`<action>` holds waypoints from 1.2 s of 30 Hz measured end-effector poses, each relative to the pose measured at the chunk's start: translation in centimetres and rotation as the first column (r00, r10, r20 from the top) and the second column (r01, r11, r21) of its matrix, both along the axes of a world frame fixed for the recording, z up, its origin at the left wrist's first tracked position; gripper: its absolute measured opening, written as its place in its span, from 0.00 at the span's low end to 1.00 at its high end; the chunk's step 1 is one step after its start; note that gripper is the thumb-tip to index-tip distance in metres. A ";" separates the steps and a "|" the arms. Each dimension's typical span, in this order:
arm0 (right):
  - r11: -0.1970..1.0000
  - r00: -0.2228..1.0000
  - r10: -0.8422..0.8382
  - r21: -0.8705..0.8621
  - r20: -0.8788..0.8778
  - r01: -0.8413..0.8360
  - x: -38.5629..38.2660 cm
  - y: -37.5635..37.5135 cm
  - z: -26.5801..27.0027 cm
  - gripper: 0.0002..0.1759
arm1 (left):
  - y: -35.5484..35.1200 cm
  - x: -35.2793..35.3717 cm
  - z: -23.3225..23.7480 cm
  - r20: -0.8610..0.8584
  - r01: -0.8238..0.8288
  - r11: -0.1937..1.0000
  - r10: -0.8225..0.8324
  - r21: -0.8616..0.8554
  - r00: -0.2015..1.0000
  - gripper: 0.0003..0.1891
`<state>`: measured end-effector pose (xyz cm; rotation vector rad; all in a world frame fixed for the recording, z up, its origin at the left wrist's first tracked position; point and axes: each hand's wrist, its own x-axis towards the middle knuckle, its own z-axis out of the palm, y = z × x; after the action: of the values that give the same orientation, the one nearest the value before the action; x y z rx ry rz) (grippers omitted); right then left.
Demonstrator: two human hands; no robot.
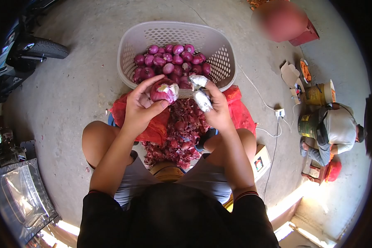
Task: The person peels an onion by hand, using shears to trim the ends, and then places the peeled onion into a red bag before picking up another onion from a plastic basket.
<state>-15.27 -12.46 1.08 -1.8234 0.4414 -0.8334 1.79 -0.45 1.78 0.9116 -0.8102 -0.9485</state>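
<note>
My left hand (pixel 141 103) is closed around a red onion (pixel 163 91), with the thumb along its lower side. Pale, loose skin shows at the onion's right end. My right hand (pixel 216 108) is just to the right, apart from the onion. Silvery-white wrapping covers its thumb (pixel 202 101) and forefinger (pixel 199 80), which are spread with a gap between them. The other right fingers are mostly hidden. Beyond both hands stands a grey plastic basket (pixel 173 28) holding many smooth purple onions (pixel 168 68). Below the hands lies a heap of dry onion skins (pixel 175 138).
Red mesh sacks (pixel 240 110) lie on both sides of the skins, between my knees and the basket. A power strip (pixel 280 112) with cables is on the floor at right. Another person (pixel 339 128) sits bent over near buckets (pixel 318 93). A motorcycle wheel (pixel 47 47) stands at left.
</note>
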 end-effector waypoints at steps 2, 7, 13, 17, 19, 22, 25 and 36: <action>0.996 0.997 0.079 0.038 -0.021 -0.078 -0.5 -0.2 -0.4 0.27 | 0.1 0.1 0.0 -0.009 0.016 1.000 -0.015 0.019 1.000 0.30; 0.969 0.967 0.203 0.174 -0.157 -0.175 -0.9 0.8 -0.5 0.34 | -0.1 -0.2 -0.1 -0.002 -0.010 1.000 0.010 0.018 1.000 0.32; 0.977 0.986 0.141 0.171 -0.086 -0.125 0.3 1.8 -0.4 0.29 | -0.2 -0.7 -0.9 0.088 -0.070 0.994 0.077 -0.081 0.993 0.34; 0.984 0.994 0.108 0.148 -0.015 -0.104 0.6 2.0 -0.7 0.25 | -0.2 -1.2 -1.0 0.074 -0.090 0.991 0.098 -0.104 0.992 0.35; 0.986 0.995 0.100 0.135 0.018 -0.102 0.6 2.0 -0.9 0.24 | -0.2 -1.2 -0.9 0.073 -0.091 0.990 0.100 -0.111 0.992 0.34; 0.982 0.995 0.078 0.168 0.060 -0.087 0.4 1.8 -0.7 0.24 | -0.3 -1.0 -0.9 0.064 -0.089 0.989 0.097 -0.120 0.993 0.34; 0.962 0.996 0.058 0.263 0.071 -0.075 0.0 1.3 -0.2 0.23 | -0.2 -0.7 -0.6 0.037 -0.086 0.993 0.090 -0.086 0.995 0.32; 0.953 0.975 0.217 0.226 -0.050 -0.201 -0.1 1.4 0.4 0.30 | 0.0 -0.4 -0.4 -0.073 -0.017 1.000 0.015 -0.023 0.997 0.31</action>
<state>-15.37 -11.07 1.51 -1.6644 0.3644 -0.5494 1.35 -0.43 1.41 0.8570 -0.7491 -0.9511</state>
